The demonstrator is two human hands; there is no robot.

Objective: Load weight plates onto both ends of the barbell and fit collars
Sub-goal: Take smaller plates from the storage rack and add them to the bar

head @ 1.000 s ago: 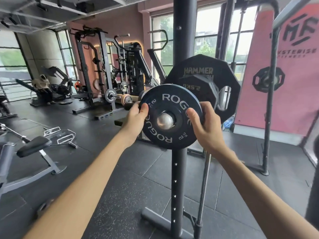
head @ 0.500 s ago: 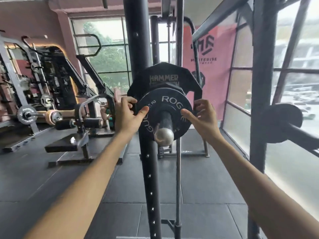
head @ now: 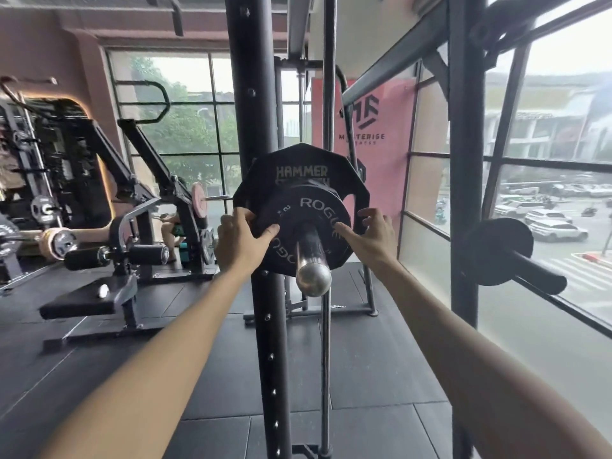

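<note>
Two grips flank the small plate (head: 311, 208) at the centre of the frame, where it sits on the sleeve (head: 313, 276), close in front of the big plate (head: 299, 167). The left grip (head: 243, 236) grasps the small plate's left rim, thumb laid on its face and fingers curled round the edge. The right grip (head: 371, 233) grasps the right rim, thumb pointing across the lettering and fingers curled at the edge. The sleeve's bare steel end juts toward the camera. Both plates hang just right of the upright (head: 245, 94), above the floor (head: 364, 376).
</note>
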